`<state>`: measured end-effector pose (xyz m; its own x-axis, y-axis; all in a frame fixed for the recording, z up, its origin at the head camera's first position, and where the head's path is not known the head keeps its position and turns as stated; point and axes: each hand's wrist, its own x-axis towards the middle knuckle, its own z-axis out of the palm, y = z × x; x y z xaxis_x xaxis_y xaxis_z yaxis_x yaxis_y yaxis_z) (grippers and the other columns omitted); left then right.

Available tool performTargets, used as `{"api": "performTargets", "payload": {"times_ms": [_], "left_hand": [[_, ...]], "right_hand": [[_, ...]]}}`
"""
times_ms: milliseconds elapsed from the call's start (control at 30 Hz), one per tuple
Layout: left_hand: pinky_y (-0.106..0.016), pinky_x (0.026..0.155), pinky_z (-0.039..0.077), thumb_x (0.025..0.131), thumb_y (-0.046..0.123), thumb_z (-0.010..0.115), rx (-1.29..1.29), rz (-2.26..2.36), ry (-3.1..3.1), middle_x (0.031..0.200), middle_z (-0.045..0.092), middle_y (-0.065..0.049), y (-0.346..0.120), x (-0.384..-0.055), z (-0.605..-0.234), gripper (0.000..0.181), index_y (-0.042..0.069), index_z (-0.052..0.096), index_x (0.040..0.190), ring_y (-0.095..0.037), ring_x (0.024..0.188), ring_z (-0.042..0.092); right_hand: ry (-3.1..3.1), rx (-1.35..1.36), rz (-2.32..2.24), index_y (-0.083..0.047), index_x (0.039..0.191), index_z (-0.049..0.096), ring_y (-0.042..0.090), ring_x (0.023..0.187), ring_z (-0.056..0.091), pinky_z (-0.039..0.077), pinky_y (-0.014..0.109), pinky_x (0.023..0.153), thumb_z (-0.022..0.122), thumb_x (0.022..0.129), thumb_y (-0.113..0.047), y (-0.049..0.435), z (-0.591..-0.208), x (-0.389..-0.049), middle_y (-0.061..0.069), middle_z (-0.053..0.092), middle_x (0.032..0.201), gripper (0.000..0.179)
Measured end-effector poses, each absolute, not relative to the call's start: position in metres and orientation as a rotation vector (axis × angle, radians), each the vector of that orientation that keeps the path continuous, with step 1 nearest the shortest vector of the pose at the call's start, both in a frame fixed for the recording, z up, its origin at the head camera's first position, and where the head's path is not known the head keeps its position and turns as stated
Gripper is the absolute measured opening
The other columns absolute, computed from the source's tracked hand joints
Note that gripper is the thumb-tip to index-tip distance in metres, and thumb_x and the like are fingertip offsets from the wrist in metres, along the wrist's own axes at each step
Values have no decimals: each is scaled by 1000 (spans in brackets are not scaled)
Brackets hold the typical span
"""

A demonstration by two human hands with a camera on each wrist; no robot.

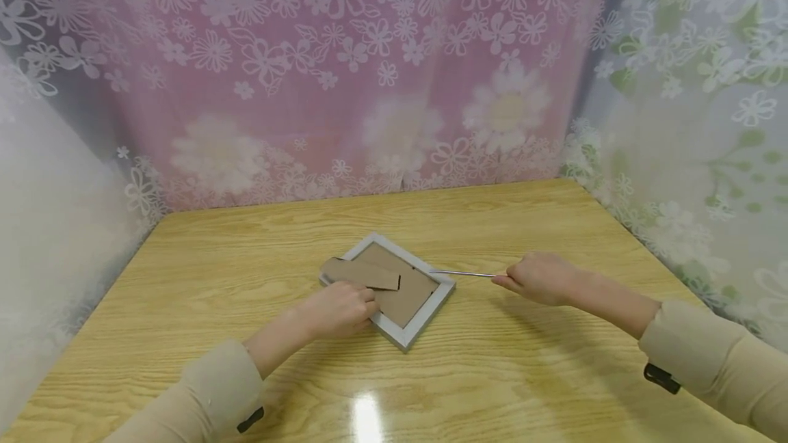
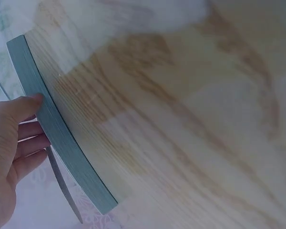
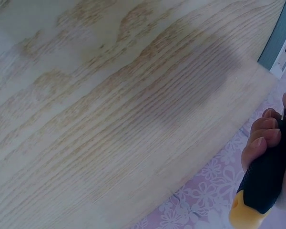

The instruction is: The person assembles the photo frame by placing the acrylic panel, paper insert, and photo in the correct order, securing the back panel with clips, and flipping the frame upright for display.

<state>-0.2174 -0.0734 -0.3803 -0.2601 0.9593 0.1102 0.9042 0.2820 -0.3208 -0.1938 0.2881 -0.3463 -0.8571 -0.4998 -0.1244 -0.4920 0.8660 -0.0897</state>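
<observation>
A grey picture frame lies back side up on the table, turned at an angle. Inside it sits a brown backing board with a cardboard stand flap on top. My left hand holds the frame's near left side, thumb against the outer edge. From the right, my right hand grips a screwdriver by its black and yellow handle. Its thin metal shaft reaches the frame's right side, with the tip at the inner edge of the backing; exact contact is too small to tell.
The wood-grain table spreads around the frame. A pink flowered curtain hangs behind its far edge, and pale flowered cloth closes off the right side. Similar pale cloth hangs at the left.
</observation>
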Motion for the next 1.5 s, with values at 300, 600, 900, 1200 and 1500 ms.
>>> {"api": "performTargets", "payload": {"times_ms": [300, 600, 900, 1200, 1500], "left_hand": [[-15, 59, 46, 85, 22, 66, -1709, 217, -2312, 88, 60, 1, -67, -212, -383, 12, 11, 64, 90, -11, 77, 55], [-18, 55, 45, 80, 23, 69, -1680, 225, -2249, 78, 56, 3, -58, -209, -385, 13, 12, 63, 82, -10, 69, 51], [-18, 51, 44, 80, 23, 68, -1627, 239, -2314, 74, 53, 3, -49, -203, -384, 13, 12, 62, 79, -10, 67, 51], [-18, 49, 43, 82, 25, 66, -1547, 276, -2353, 73, 54, 3, -39, -196, -386, 14, 12, 63, 79, -11, 65, 51], [-16, 50, 46, 83, 28, 66, -1497, 345, -2356, 75, 59, 3, -32, -185, -386, 15, 13, 67, 81, -10, 67, 55]], "right_hand": [[2905, -788, -81, -12, 73, 61, 4, 44, 37, 39, 24, 49, 40, 99, -35, 290, -350, -192, -9, 43, 51, 41], [2924, -822, -79, -13, 69, 60, 4, 42, 34, 37, 22, 49, 40, 99, -35, 291, -353, -192, -10, 41, 49, 42], [2907, -785, -105, -15, 68, 58, 3, 43, 30, 33, 21, 46, 41, 98, -34, 292, -354, -189, -10, 38, 49, 39], [2907, -800, -111, -14, 69, 62, 2, 44, 30, 34, 20, 47, 44, 98, -32, 296, -358, -187, -12, 38, 49, 38], [2888, -775, -144, -16, 68, 59, 3, 44, 27, 29, 20, 46, 44, 97, -32, 297, -358, -189, -12, 35, 50, 37]]}}
